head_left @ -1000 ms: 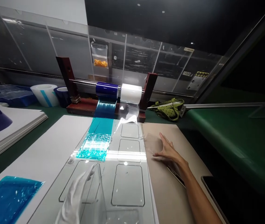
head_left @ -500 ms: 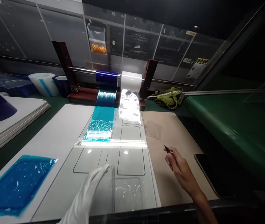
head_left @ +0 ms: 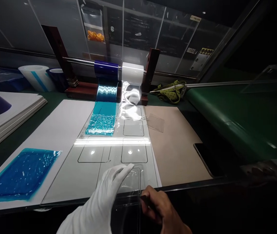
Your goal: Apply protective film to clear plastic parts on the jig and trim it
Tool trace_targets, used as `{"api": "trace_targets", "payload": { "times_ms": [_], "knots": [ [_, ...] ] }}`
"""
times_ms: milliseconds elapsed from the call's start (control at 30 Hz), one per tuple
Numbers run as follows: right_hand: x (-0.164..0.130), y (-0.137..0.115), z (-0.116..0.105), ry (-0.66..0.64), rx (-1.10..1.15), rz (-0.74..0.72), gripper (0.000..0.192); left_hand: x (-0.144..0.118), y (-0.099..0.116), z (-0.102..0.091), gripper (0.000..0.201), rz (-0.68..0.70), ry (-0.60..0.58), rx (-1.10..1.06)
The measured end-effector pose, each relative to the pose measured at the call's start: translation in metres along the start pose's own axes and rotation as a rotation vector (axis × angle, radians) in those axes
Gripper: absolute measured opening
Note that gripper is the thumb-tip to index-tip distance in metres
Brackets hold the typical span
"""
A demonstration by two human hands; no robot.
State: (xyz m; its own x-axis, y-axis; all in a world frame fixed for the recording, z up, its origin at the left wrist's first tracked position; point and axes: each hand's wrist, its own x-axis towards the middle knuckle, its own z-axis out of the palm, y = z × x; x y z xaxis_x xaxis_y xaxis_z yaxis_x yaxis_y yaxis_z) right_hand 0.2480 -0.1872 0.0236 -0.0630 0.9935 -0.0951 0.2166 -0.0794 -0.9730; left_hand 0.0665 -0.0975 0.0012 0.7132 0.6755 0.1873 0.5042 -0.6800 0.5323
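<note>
My left hand (head_left: 104,195), in a white glove, grips a clear rectangular panel (head_left: 131,182) by its side, thumb and fingers around it. The panel juts past the table's front edge. At the panel's right edge is my bare right hand (head_left: 161,208), closed on a small dark blade-like tool (head_left: 146,199); its tip is hard to make out. Whether the tool touches the panel I cannot tell. Beyond them lies a glass sheet (head_left: 67,177) with dark outlined rectangles. Blue film (head_left: 104,109) and clear film (head_left: 131,107) come down onto it from two rolls.
A blue film-covered sheet (head_left: 21,175) lies at left on white paper. Another clear panel (head_left: 156,123) rests on brown board (head_left: 174,146), with a phone (head_left: 205,159) to its right. Behind stand the roll holder (head_left: 149,70), spare rolls (head_left: 37,78) and a green patterned pouch (head_left: 169,92).
My right hand has come left and down, bringing the dark tool to the panel's edge. My left hand has moved right and lifted the panel toward me. The view has shifted.
</note>
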Motion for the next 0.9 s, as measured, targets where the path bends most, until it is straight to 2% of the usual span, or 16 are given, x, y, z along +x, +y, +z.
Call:
{"api": "trace_targets", "payload": {
  "times_ms": [133,333,467,600,667,800,900],
  "knots": [
    [-0.007,-0.001,-0.002,0.046,-0.091,0.047,0.076,0.001,0.005,0.004,0.087,0.027,-0.018,0.005],
    [-0.013,0.015,-0.001,0.06,-0.113,-0.035,0.075,0.009,0.016,0.007,0.089,0.05,-0.068,0.003],
    [-0.023,0.027,-0.004,0.127,-0.142,-0.042,0.074,0.016,0.024,0.001,0.084,0.098,-0.112,-0.028],
    [-0.033,0.04,-0.007,0.195,-0.136,-0.052,0.07,0.018,0.032,-0.009,0.105,0.143,-0.169,-0.059],
    [-0.032,0.043,-0.006,0.171,-0.057,-0.051,0.07,0.021,0.035,-0.012,0.114,0.152,-0.203,-0.069],
    [-0.027,0.04,-0.002,0.141,0.083,-0.129,0.073,0.028,0.043,-0.015,0.116,0.151,-0.247,-0.082],
    [-0.032,0.042,-0.005,0.239,-0.115,-0.179,0.069,0.031,0.051,-0.015,0.116,0.152,-0.231,-0.057]
  ]
}}
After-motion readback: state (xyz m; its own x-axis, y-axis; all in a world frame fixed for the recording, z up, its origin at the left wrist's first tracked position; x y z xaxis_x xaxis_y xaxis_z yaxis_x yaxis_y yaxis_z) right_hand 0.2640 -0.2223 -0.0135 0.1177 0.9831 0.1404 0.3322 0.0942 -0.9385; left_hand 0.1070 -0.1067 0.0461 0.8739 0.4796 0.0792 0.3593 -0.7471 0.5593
